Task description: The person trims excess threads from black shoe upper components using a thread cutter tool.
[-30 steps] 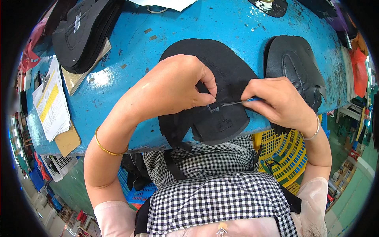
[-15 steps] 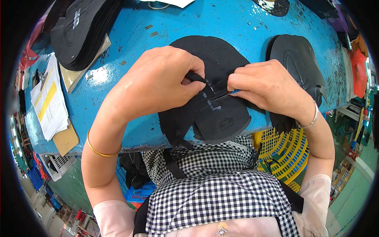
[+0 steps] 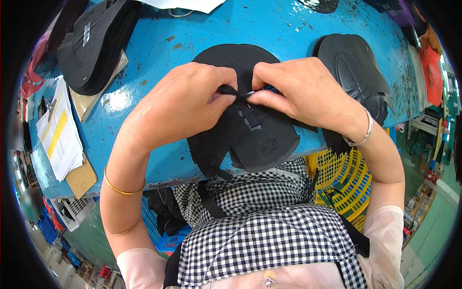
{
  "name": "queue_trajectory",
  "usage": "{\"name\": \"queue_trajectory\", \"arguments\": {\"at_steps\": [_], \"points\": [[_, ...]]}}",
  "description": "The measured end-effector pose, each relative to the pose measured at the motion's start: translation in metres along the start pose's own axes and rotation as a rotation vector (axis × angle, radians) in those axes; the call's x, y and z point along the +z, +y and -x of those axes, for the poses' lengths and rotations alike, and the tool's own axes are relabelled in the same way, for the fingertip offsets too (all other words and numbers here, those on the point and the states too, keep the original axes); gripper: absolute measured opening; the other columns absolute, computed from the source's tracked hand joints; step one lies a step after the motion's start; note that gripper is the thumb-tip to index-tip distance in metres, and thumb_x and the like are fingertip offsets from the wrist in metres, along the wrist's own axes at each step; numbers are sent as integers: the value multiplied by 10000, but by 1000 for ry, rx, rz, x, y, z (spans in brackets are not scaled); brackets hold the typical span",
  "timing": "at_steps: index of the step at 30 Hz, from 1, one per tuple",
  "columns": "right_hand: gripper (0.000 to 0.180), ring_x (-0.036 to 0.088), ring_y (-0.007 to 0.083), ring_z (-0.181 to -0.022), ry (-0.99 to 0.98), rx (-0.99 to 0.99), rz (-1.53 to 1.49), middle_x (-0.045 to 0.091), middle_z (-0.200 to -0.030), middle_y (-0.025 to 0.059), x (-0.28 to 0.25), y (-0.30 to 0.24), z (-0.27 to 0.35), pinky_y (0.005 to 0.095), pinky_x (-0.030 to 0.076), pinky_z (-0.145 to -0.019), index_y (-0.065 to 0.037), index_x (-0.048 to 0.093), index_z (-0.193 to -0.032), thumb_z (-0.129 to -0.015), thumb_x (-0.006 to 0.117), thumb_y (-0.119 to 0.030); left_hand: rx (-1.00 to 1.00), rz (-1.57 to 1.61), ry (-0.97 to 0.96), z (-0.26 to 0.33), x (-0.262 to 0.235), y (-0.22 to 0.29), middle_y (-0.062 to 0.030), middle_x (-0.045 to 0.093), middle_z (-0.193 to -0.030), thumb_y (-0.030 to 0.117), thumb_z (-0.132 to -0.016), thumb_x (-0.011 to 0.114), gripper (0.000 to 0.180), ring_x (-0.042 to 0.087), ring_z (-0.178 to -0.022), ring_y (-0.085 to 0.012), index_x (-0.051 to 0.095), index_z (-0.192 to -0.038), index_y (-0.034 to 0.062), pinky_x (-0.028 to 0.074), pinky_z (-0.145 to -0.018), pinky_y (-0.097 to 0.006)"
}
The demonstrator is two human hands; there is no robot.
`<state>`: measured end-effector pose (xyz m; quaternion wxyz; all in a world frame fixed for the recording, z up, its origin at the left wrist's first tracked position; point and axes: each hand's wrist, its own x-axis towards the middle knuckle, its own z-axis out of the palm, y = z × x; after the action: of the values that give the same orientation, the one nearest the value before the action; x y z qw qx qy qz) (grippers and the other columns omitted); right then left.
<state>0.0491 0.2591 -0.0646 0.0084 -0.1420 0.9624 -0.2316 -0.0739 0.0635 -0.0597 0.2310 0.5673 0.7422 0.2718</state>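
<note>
A large black sole-shaped piece (image 3: 269,139) lies before me at the table's near edge, with slits and whitish marks along its middle. Over it, my left hand (image 3: 192,98) is closed, thumb and finger pinching a narrow black strip (image 3: 228,90). Close by on the right, my right hand (image 3: 303,89) grips a slim tool (image 3: 249,93) with a pale tip and a bit of blue between the fingers. The tip meets the strip beside my left fingertips. The fingers hide most of the tool, so its exact kind does not show.
On the blue table (image 3: 163,62), a stack of black insole-shaped pieces (image 3: 91,48) stands far left, near clipped papers (image 3: 60,130). More black pieces (image 3: 353,72) lie to the right. Below the edge are a yellow basket (image 3: 356,188) and a blue basket (image 3: 168,242).
My right hand has moved left and slightly up, bringing the tool's tip to the strip in my left hand. My left hand has shifted slightly left.
</note>
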Motion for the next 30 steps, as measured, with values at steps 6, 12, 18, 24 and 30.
{"name": "queue_trajectory", "arguments": {"at_steps": [6, 12, 18, 24, 30], "points": [[234, 653, 297, -728, 130, 30, -75, 626, -764, 84, -7, -16, 15, 394, 505, -580, -79, 566, -929, -836, 685, -258, -156, 201, 94, 12, -3, 2, -64, 511, -642, 121, -890, 616, 132, 491, -603, -163, 585, -931, -1, 380, -561, -317], [306, 598, 154, -467, 160, -144, 493, 638, -1030, 382, 41, -65, 25, 247, 418, -376, 95, 644, -979, -798, 588, -146, -245, 893, 454, 26, -6, 12, 54, 338, -612, 114, -958, 490, 92, 269, -508, -24, 514, -973, 27, 227, -494, -213], [273, 592, 146, -475, 217, -27, 483, 629, -1022, 404, 58, -79, 14, 246, 418, -382, 97, 630, -915, -799, 591, -146, -66, 772, 522, 40, -9, 36, 38, 353, -667, 156, -943, 502, 150, 277, -543, -35, 514, -969, 8, 205, -503, -225], [129, 623, 143, -554, 520, 47, -94, 630, -683, 54, 26, -14, 4, 267, 422, -412, -60, 571, -895, -858, 629, -169, 48, 657, 536, 48, 2, 78, -62, 539, -656, 8, -738, 626, 72, 439, -548, -103, 607, -797, -29, 302, -491, -236], [223, 510, 26, -543, 981, 398, -1462, 553, -657, -30, -55, 60, 73, 193, 374, -447, -71, 618, -916, -1003, 504, -242, 283, 304, 73, 0, 26, 101, -124, 623, -1021, -23, -795, 658, 114, 622, -880, -294, 573, -859, 16, 504, -729, -365]]}}
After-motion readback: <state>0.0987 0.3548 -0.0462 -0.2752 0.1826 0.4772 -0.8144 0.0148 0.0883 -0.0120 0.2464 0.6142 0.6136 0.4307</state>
